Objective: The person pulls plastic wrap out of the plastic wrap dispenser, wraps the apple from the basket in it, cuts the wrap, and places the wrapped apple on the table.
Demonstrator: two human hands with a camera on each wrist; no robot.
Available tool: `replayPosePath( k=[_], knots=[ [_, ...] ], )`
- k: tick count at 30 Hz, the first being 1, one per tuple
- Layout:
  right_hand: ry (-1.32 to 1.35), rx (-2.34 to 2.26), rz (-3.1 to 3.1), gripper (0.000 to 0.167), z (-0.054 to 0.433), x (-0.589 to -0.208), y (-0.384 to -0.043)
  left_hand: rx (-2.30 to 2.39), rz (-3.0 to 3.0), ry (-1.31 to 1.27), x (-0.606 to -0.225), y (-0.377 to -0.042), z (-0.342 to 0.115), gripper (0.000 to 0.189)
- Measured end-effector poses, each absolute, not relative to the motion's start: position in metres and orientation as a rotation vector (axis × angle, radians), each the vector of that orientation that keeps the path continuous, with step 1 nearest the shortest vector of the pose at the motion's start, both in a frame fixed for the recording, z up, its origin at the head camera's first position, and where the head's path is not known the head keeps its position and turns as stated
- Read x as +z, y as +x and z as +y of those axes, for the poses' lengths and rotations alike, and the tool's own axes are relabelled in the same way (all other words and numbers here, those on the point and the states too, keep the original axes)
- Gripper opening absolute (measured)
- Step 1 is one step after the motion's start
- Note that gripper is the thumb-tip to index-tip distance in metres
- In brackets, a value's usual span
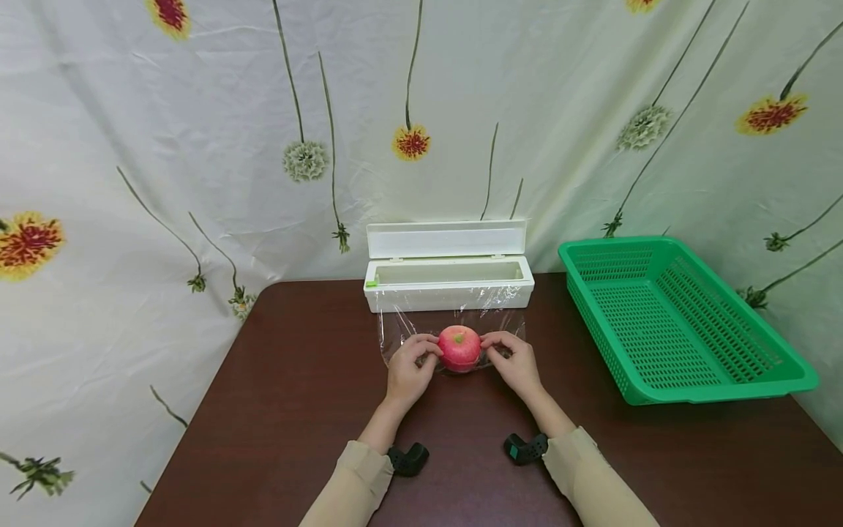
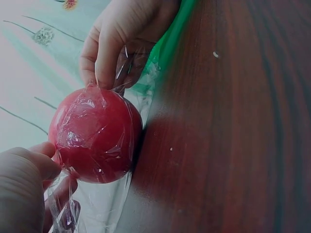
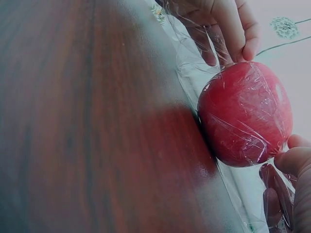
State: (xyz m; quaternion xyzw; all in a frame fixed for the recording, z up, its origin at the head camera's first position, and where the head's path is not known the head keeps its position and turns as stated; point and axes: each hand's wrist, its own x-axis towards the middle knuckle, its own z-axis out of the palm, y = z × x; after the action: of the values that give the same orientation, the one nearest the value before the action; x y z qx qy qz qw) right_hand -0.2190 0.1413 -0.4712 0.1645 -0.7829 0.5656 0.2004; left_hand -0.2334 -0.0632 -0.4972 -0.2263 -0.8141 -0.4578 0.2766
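A red apple [image 1: 459,347] sits on the table in front of the white box, its green stem end facing up. Clear cling film [image 1: 405,323] stretches from the box's front edge toward me and wraps over the apple's near side, creased and shiny in both wrist views. At the apple's left side my left hand [image 1: 411,369] pinches the film between thumb and finger, fingertips right at the skin. My right hand [image 1: 516,360] pinches film the same way at the right side. Loose film hangs about the lower fingers of both hands [image 2: 26,182].
The white cling film box [image 1: 450,296] stands at the table's back edge with its lid [image 1: 446,240] raised. A green plastic basket [image 1: 596,344] is at the right. Behind the dark brown table [image 1: 296,395] hangs a flowered curtain [image 1: 217,110].
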Motion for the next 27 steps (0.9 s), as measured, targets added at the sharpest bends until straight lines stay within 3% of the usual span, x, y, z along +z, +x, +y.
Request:
replayPosePath(
  k=[8, 17, 27],
  knots=[
    [0.467, 1.573, -2.202, 0.01, 0.1415, -0.4729, -0.2202, -1.313, -2.169, -0.606, -0.4998, -0.235, -0.0622, 0.01],
    [0.569, 1.646, -2.258, 0.023, 0.1439, -0.4741, -0.2222, -1.482, -2.321, -0.593, -0.503, -0.2358, -0.0622, 0.028],
    [0.644, 1.825, -2.322, 0.03, 0.1462, -0.4767, -0.2269, -1.679, -2.332, -0.592, -0.501, -0.2359, -0.0615, 0.032]
  ],
)
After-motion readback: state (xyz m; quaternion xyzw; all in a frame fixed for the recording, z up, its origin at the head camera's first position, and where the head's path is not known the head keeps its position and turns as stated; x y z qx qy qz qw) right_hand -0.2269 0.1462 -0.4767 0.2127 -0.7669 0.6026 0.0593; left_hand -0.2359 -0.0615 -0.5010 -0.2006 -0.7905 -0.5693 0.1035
